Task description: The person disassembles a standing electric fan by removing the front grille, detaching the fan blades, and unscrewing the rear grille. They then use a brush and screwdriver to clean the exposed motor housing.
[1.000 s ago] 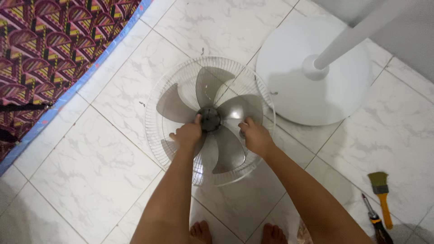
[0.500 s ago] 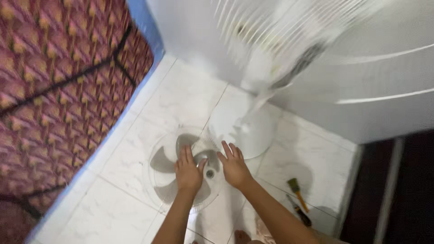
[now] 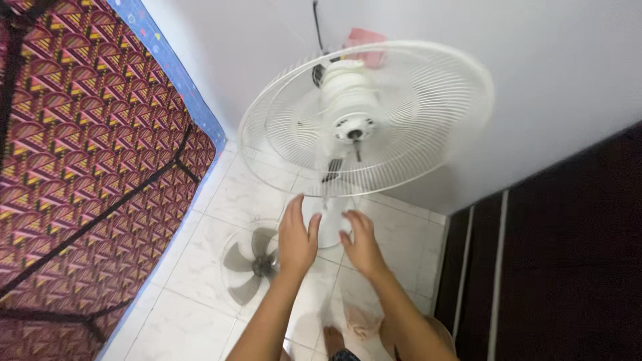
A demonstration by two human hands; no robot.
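the grey blade lies in a grille on the tiled floor, low and left of both hands. the left hand and right hand hang open and empty, fingers spread, just apart, raised under the fan's rear guard and motor. a patterned mattress lies left.
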